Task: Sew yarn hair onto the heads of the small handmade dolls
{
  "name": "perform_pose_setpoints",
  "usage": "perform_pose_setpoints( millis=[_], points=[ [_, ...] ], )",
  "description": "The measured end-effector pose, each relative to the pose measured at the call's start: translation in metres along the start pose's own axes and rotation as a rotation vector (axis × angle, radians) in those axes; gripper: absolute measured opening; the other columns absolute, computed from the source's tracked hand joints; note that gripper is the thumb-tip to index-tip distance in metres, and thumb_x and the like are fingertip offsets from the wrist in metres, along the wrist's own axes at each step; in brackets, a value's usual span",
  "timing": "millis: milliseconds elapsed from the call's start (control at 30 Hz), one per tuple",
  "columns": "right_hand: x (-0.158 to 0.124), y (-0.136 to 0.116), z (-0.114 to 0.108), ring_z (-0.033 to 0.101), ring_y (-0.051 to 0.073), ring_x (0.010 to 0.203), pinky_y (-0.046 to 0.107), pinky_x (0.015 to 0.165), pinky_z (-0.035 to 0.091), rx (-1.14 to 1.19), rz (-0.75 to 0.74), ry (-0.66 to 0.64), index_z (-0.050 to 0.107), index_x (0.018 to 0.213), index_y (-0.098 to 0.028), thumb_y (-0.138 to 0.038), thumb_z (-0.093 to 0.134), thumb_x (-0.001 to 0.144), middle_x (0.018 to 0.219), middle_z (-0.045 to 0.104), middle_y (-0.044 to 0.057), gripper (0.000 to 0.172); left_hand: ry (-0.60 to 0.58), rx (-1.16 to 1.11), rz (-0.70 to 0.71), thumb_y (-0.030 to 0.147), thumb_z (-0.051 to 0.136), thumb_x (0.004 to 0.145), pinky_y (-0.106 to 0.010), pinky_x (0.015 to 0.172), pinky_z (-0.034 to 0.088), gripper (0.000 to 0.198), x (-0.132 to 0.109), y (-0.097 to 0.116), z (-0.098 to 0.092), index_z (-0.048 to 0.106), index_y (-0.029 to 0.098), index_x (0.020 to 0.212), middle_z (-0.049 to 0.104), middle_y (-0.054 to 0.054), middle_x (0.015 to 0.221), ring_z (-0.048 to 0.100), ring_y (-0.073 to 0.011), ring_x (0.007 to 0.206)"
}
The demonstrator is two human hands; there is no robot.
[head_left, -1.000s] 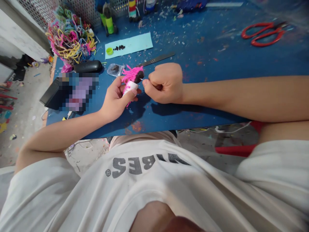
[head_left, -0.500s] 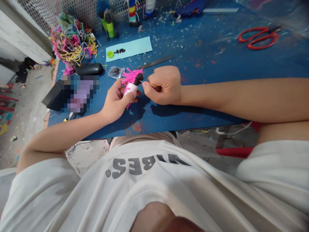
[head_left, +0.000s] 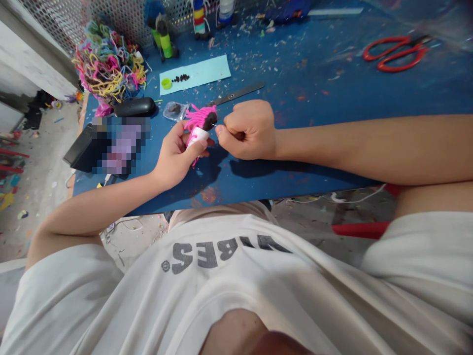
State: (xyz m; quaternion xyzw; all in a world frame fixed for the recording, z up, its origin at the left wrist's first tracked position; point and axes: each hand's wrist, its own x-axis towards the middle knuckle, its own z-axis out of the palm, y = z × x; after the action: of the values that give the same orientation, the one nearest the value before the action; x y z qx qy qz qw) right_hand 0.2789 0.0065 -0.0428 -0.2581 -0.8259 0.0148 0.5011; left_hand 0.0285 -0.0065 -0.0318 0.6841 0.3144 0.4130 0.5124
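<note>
A small doll (head_left: 198, 135) with pink yarn hair, a dark head and a white body is gripped in my left hand (head_left: 176, 153), thumb across the body. My right hand (head_left: 249, 129) is closed in a fist just right of the doll's head. From its thumb and forefinger a thin, pale, needle-like tool (head_left: 215, 125) points at the dark head; whether its tip touches is too small to tell. Behind the doll lie a flat metal blade (head_left: 240, 93) and a small clear bag (head_left: 175, 111) with something dark inside.
A light-blue paper strip (head_left: 207, 74) carries a green cap (head_left: 166, 84) and small black beads. Tangled yarn (head_left: 109, 69), a black case (head_left: 135, 107) and a phone (head_left: 123, 145) lie left. Red-handled scissors (head_left: 401, 58), a blue glue gun (head_left: 288, 11) and green figures (head_left: 165, 45) stand farther off.
The view has shifted slightly, so the table things sit a little farther left and higher. Both hands keep nearly the same pose around the doll and the thin tool.
</note>
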Motion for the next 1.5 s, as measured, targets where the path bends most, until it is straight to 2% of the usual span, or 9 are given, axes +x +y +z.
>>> perform_pose_setpoints(
  millis=[167,400,500,633,733,867,1067,1200,1500],
  points=[
    [0.003,-0.004,-0.001,0.024,0.018,0.056,0.042,0.064,0.03,-0.043,-0.065,0.057,0.027,0.069,-0.027,-0.031,0.056,0.117,0.056,0.028,-0.004,0.056,-0.001,-0.007,-0.011,0.08,0.1,0.097,-0.037,0.084,0.074,0.069,0.0,0.002,-0.001,0.073,0.027,0.133,0.088,-0.006,0.111,0.092,-0.0273,0.105],
    [0.002,-0.001,0.001,0.026,0.017,0.056,0.041,0.065,0.032,-0.019,-0.089,0.061,0.034,0.069,-0.025,-0.034,0.054,0.121,0.056,0.032,-0.004,0.056,-0.006,-0.034,-0.036,0.08,0.101,0.096,-0.036,0.086,0.075,0.071,0.0,0.002,0.0,0.072,0.026,0.132,0.091,-0.008,0.117,0.092,-0.0277,0.108],
    [0.002,-0.002,0.0,0.026,0.018,0.056,0.042,0.065,0.033,-0.033,-0.08,0.05,0.033,0.069,-0.026,-0.035,0.052,0.122,0.058,0.031,-0.004,0.056,0.0,-0.065,-0.003,0.076,0.099,0.1,-0.038,0.084,0.076,0.066,0.0,-0.003,0.0,0.073,0.026,0.134,0.09,-0.008,0.114,0.092,-0.0284,0.102],
    [0.006,-0.008,-0.002,0.023,0.017,0.056,0.041,0.062,0.028,-0.018,-0.128,0.131,0.027,0.072,-0.027,-0.03,0.055,0.121,0.059,0.028,-0.005,0.056,0.019,-0.096,-0.003,0.077,0.088,0.108,-0.04,0.08,0.073,0.058,-0.001,-0.012,-0.003,0.076,0.026,0.132,0.088,-0.006,0.107,0.089,-0.0268,0.085],
    [0.008,-0.012,-0.002,0.021,0.016,0.056,0.041,0.06,0.024,0.026,-0.177,0.185,0.026,0.074,-0.026,-0.023,0.059,0.117,0.06,0.028,-0.005,0.054,0.028,-0.113,-0.014,0.076,0.086,0.109,-0.04,0.08,0.072,0.055,-0.001,-0.015,-0.005,0.077,0.027,0.132,0.085,-0.004,0.103,0.089,-0.0265,0.083],
    [0.008,-0.011,-0.001,0.023,0.016,0.057,0.041,0.062,0.029,0.003,-0.163,0.156,0.029,0.073,-0.026,-0.021,0.061,0.116,0.06,0.031,-0.005,0.054,0.031,-0.143,-0.026,0.071,0.089,0.108,-0.038,0.079,0.071,0.051,-0.001,-0.013,-0.004,0.078,0.027,0.13,0.085,-0.003,0.101,0.087,-0.0241,0.081],
    [0.004,-0.007,-0.001,0.023,0.016,0.058,0.041,0.063,0.029,-0.029,-0.153,0.134,0.034,0.07,-0.025,-0.024,0.06,0.117,0.059,0.035,-0.005,0.054,0.03,-0.137,-0.027,0.074,0.093,0.103,-0.037,0.078,0.072,0.055,-0.001,-0.007,0.0,0.077,0.026,0.126,0.087,-0.004,0.101,0.088,-0.0249,0.082],
    [0.001,-0.004,0.001,0.025,0.018,0.059,0.042,0.067,0.034,-0.052,-0.099,0.058,0.037,0.07,-0.025,-0.032,0.056,0.122,0.059,0.037,-0.004,0.056,0.024,-0.155,-0.028,0.074,0.094,0.101,-0.039,0.082,0.076,0.056,0.001,-0.003,0.002,0.076,0.025,0.122,0.089,-0.005,0.105,0.091,-0.0268,0.089],
    [0.006,-0.007,0.002,0.019,0.016,0.059,0.04,0.065,0.027,-0.067,-0.143,0.116,0.029,0.072,-0.025,-0.027,0.061,0.117,0.06,0.034,-0.006,0.055,0.002,-0.142,-0.015,0.07,0.096,0.101,-0.041,0.083,0.078,0.055,0.002,0.0,0.002,0.076,0.025,0.123,0.086,-0.005,0.104,0.093,-0.0303,0.101]
  ],
)
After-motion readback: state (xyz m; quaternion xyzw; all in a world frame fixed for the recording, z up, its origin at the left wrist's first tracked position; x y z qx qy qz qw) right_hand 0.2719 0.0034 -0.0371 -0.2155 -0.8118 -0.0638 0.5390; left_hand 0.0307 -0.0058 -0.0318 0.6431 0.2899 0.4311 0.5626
